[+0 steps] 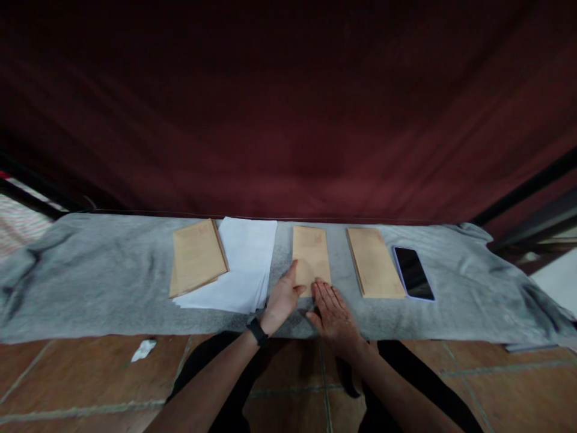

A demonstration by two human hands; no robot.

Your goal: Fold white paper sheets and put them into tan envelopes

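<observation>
A brown envelope (311,254) lies in the middle of the grey cloth (99,282). My left hand (282,300) grips its near left edge, thumb on top and fingers curled under. My right hand (334,313) lies flat and open, with its fingertips touching the envelope's near right corner. A black band sits on my left wrist.
A stack of brown envelopes (196,255) rests on a pile of white sheets (243,264) at the left. Another envelope stack (374,261) and a dark phone (413,273) lie at the right. A dark red curtain hangs behind. A white paper scrap (144,349) lies on the tiled floor.
</observation>
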